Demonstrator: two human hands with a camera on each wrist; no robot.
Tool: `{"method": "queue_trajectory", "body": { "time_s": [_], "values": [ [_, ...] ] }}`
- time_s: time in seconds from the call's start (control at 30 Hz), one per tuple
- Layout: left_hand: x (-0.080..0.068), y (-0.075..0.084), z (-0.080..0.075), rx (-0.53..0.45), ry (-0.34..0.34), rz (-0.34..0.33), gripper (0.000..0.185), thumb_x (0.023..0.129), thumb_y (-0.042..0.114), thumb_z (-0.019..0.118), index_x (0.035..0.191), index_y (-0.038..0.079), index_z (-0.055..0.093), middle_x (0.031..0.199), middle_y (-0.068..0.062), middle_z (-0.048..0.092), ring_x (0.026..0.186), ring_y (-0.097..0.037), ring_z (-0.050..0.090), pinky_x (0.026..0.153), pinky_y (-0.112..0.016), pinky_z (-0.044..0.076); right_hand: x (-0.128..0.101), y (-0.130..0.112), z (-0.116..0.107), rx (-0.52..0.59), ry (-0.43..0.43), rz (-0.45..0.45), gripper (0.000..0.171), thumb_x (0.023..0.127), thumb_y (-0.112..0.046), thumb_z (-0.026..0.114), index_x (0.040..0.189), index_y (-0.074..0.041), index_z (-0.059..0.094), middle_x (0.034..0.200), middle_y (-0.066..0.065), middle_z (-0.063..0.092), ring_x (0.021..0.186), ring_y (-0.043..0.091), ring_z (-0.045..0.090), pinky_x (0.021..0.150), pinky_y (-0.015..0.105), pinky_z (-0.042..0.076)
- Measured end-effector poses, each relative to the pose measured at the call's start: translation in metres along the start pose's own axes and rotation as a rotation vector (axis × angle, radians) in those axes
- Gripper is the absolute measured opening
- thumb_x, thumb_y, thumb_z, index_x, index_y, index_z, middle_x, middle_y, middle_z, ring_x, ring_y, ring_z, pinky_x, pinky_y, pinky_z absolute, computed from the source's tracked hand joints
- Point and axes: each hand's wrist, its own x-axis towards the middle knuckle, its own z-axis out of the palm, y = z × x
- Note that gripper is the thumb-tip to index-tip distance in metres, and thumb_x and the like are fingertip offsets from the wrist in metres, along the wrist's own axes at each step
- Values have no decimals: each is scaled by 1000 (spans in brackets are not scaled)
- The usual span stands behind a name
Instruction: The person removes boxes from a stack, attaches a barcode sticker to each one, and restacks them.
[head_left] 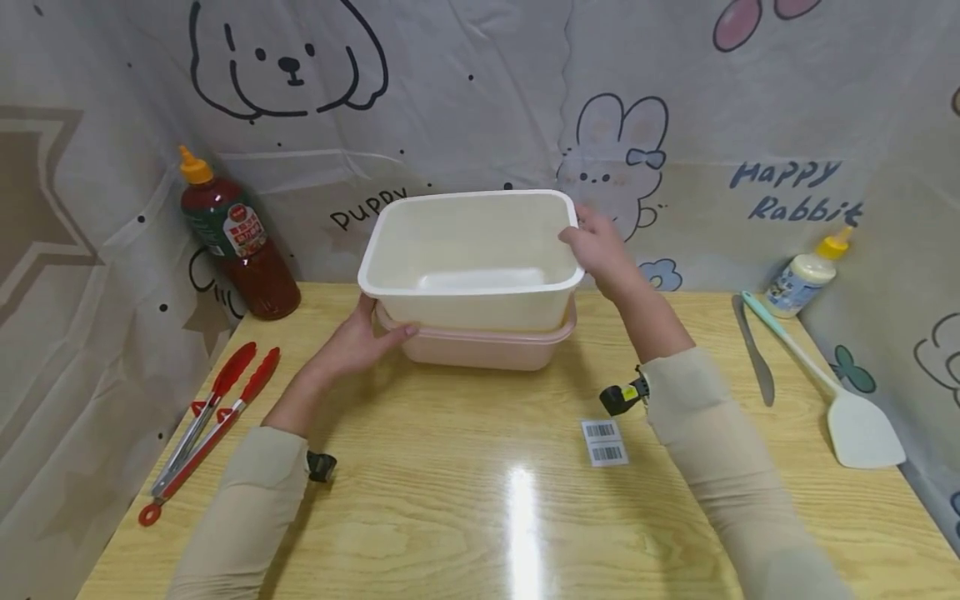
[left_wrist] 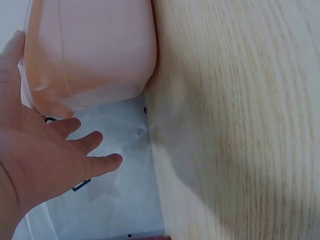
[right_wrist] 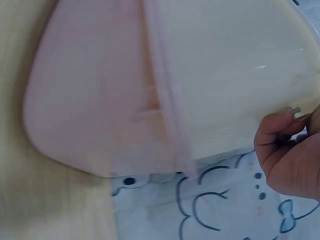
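Observation:
A cream tub [head_left: 472, 250] sits nested in a pink tub [head_left: 480, 348] at the back middle of the wooden table [head_left: 450, 500]. My left hand [head_left: 371, 333] rests against the stack's left front corner, thumb across the front. In the left wrist view its fingers [left_wrist: 95, 142] are spread and straight beside the pink tub [left_wrist: 90, 50]. My right hand [head_left: 596, 246] grips the cream tub's right rim. The right wrist view shows curled fingers [right_wrist: 287, 150] pinching the cream tub's [right_wrist: 230, 65] rim above the pink tub [right_wrist: 95, 100].
A red sauce bottle [head_left: 236, 242] stands at the back left, with red tongs [head_left: 213, 421] in front of it. On the right lie a knife [head_left: 753, 350], a white spatula [head_left: 832, 392] and a small pale bottle [head_left: 806, 279]. A barcode label [head_left: 604, 442] lies near my right forearm. Printed curtains enclose the table.

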Motion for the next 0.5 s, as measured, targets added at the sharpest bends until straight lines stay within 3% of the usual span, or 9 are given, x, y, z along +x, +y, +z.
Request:
{"method": "queue_trajectory", "body": {
  "time_s": [0.23, 0.5],
  "values": [
    [-2, 1, 1, 26, -46, -62, 104, 91, 67, 61, 163, 31, -5, 170, -16, 15, 154, -42, 22, 119, -67, 25, -9, -25, -26, 97, 16, -10, 58, 105, -19, 43, 160, -10, 28, 129, 15, 61, 85, 12, 67, 73, 22, 58],
    [-2, 6, -3, 81, -40, -98, 100, 88, 73, 59, 163, 33, 7, 169, -14, 19, 152, -44, 26, 116, -71, 27, -14, -39, -71, 340, 58, -20, 55, 103, -12, 51, 157, -9, 38, 128, 9, 59, 94, 14, 67, 73, 20, 60]
  ]
}}
